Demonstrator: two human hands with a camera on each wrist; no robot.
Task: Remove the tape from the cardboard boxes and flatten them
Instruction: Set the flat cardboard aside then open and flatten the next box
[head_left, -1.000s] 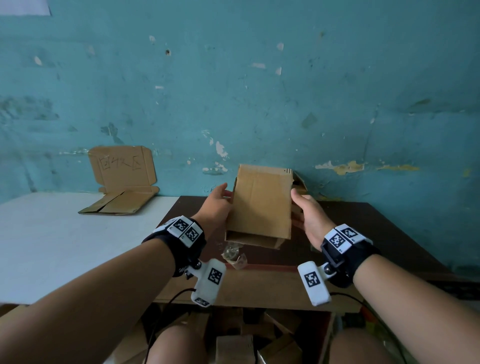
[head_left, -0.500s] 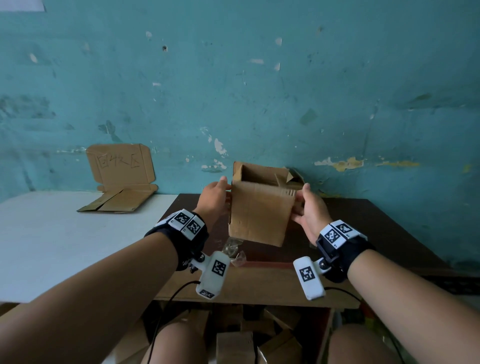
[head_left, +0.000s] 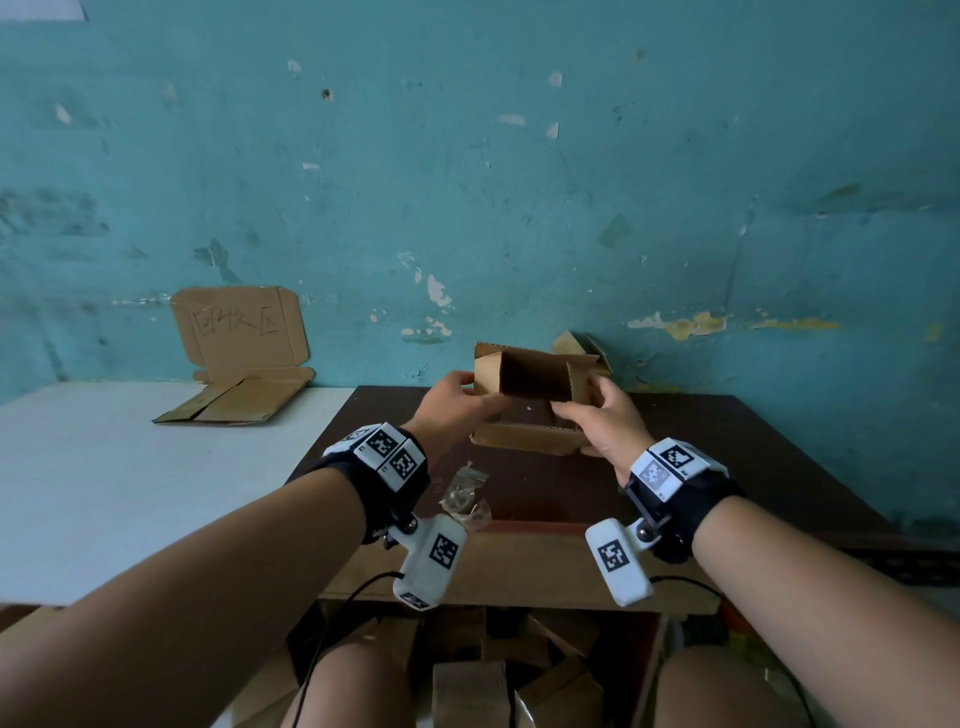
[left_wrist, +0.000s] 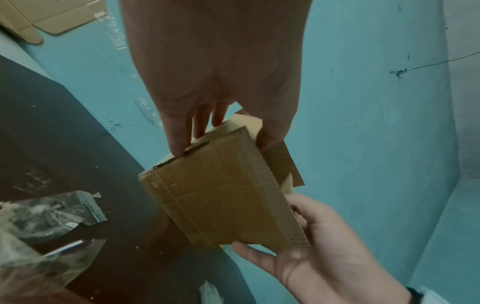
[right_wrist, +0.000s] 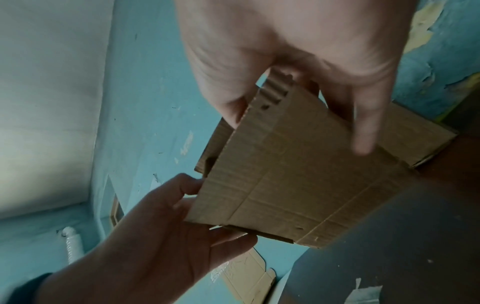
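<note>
Gripping the open cardboard box (head_left: 524, 395) between them, left hand (head_left: 452, 410) and right hand (head_left: 605, 423).

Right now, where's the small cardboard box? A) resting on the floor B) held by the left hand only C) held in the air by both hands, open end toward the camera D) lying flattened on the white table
C: the cardboard box is gripped by the left hand and the right hand above the dark table, its hollow inside showing in the head view.

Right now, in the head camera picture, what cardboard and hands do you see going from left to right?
Flattened cardboard leaning against the wall → left hand → open cardboard box held over the dark table → right hand.
</note>
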